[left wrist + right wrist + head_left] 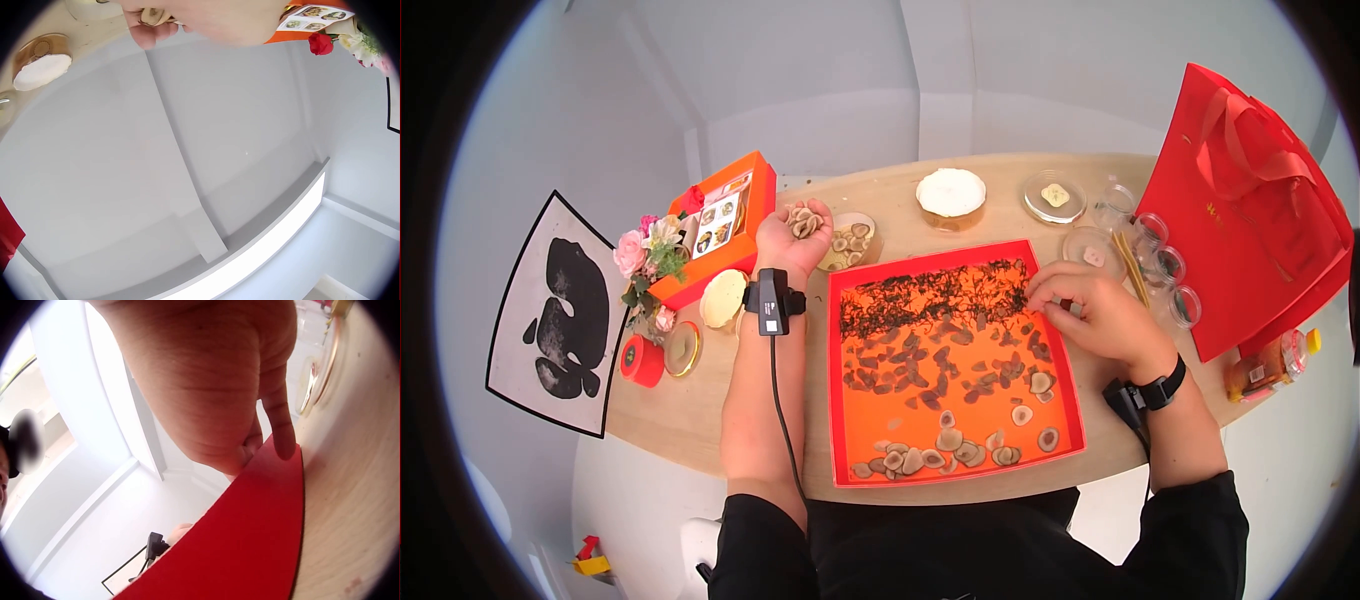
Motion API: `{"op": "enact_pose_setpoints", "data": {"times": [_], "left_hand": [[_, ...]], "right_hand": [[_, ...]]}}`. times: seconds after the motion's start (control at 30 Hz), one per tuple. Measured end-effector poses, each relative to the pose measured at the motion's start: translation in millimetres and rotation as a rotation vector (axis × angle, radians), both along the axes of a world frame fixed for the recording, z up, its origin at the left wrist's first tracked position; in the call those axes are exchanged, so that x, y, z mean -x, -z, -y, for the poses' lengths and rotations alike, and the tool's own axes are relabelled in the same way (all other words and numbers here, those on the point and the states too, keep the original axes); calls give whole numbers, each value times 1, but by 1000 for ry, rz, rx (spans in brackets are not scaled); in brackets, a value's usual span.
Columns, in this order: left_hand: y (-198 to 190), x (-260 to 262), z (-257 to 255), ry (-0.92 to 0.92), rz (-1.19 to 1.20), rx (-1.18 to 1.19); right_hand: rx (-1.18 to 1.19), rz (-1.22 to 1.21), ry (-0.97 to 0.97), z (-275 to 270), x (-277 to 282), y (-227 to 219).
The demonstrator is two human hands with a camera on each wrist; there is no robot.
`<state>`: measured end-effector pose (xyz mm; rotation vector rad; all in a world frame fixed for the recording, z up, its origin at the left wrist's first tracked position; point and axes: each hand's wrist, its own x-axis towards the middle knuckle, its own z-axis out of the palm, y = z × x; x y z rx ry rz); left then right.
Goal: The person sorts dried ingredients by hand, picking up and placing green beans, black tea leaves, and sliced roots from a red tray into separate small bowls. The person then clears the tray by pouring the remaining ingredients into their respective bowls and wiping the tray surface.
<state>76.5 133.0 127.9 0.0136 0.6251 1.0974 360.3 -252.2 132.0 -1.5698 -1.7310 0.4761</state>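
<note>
My left hand is palm up at the back left of the tray, fingers curled round a small pile of round, pale brown dried slices. In front of me lies a shallow red-rimmed orange tray. Dark thin shreds form a band across its back, brown flat pieces scatter over the middle, and round slices line the front. Bent over the tray's right wall is my right hand; one finger rests along the red wall in the right wrist view. I cannot tell whether its fingertips pinch anything.
Behind the tray stand a bowl of slices and a white-topped tub. Clear dishes, small glass jars, a red bag and a bottle are right. Left are an orange gift box and flowers.
</note>
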Motion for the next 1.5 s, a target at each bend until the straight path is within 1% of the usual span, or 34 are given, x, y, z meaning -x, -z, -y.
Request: {"op": "enact_pose_setpoints", "data": {"times": [0.07,0.13,0.2,0.23,0.3,0.33,0.4,0.43,0.5,0.53,0.6,0.83,0.9,0.97,1.03,1.17,1.33,1.4,1.5], "left_hand": [[3,0,1,29,-34,-34],[10,3,-5,55,-65,-69],[21,6,-15,82,-173,-191],[26,5,-19,84,-175,-189],[30,4,-21,24,-262,-268],[29,3,-19,25,-264,-268],[30,4,-17,-11,-323,-394],[31,4,-17,-11,-325,-393],[32,6,-20,-39,-400,-497],[32,8,-21,-39,-403,-496],[33,11,-23,-48,-466,-605],[27,9,-17,-47,-482,-585],[25,8,-13,-32,-506,-622],[23,7,-10,-32,-515,-609],[23,7,-10,-33,-522,-597],[27,8,-15,-9,-513,-588],[17,5,-6,-8,-514,-558],[16,5,-7,7,-473,-546],[17,6,-7,14,-480,-576]], "right_hand": [[-73,60,-25,-1,-1,4],[-73,55,-27,-1,-1,4],[-73,55,-29,-1,-1,2],[-69,56,-26,-1,0,1],[-63,55,-22,0,-1,1],[-65,67,-23,0,-1,1],[-66,75,-24,0,0,0],[-57,69,-20,1,0,0],[-47,60,-17,0,1,-1],[-44,61,-16,1,1,-1],[-42,61,-15,1,0,0],[-54,70,-18,0,0,1],[-49,65,-16,0,0,0],[13,55,9,1,0,-2],[17,52,8,2,1,-3],[10,50,8,1,1,-2],[12,53,7,1,0,-2],[12,53,8,1,0,-1],[10,54,8,1,-1,-1]]}}
